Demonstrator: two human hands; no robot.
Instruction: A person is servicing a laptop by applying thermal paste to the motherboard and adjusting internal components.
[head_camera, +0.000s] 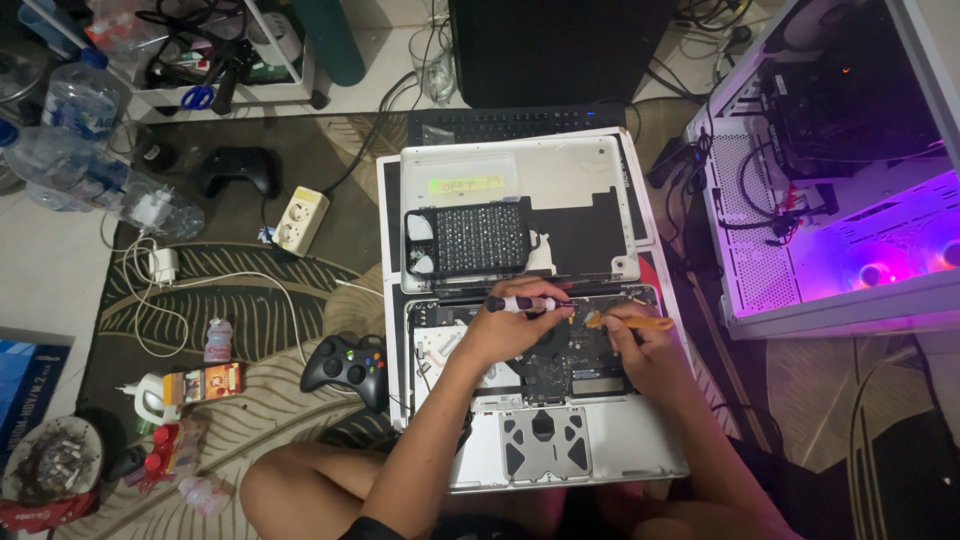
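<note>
Left hand (505, 330) grip closed around a black-and-white screwdriver (522, 303), held flat over the opened laptop (560, 440). Right hand (640, 345) grip pinches an orange pry tool (630, 322), tip near the screwdriver's tip, above the dark board. Removed bottom cover (520, 175) lies just behind the laptop, a black perforated part (478, 238) on it. Black gamepad (345, 365) sits left on the rug (250, 300).
</note>
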